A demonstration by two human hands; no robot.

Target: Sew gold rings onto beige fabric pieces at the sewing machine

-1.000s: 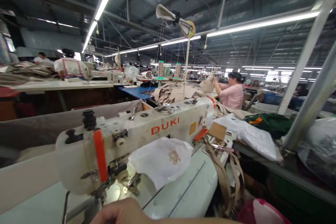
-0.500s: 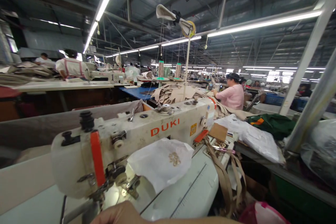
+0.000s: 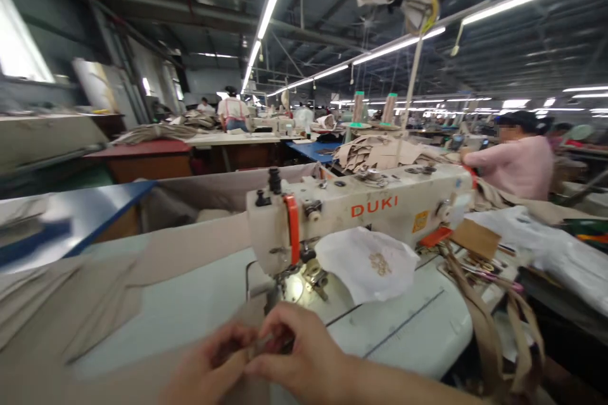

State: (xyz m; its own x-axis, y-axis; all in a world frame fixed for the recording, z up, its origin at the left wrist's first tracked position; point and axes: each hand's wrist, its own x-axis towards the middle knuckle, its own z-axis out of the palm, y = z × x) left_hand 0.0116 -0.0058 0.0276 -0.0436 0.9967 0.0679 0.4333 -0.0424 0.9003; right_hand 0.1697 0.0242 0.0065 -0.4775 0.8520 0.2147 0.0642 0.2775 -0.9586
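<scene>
Close together in front of the sewing machine (image 3: 332,209), my left hand (image 3: 211,361) and my right hand (image 3: 301,351) pinch a beige fabric piece (image 3: 253,313). The fingers of both are closed on it, and the left is smeared by motion. Just beyond my fingertips are the lit needle area and presser foot. A white sheet (image 3: 351,266) with small gold-coloured pieces (image 3: 380,264) lies on the machine bed, right of the needle.
Beige fabric panels (image 3: 95,310) are spread at the left. Beige straps (image 3: 479,304) hang over the table's right side, near a brown card (image 3: 475,238). Thread cones (image 3: 358,109) stand behind the machine. A person in pink (image 3: 515,158) sits at the back right.
My view has turned left, so the machine appears farther right. My left hand has come into sight beside the right, and the beige fabric between them now shows.
</scene>
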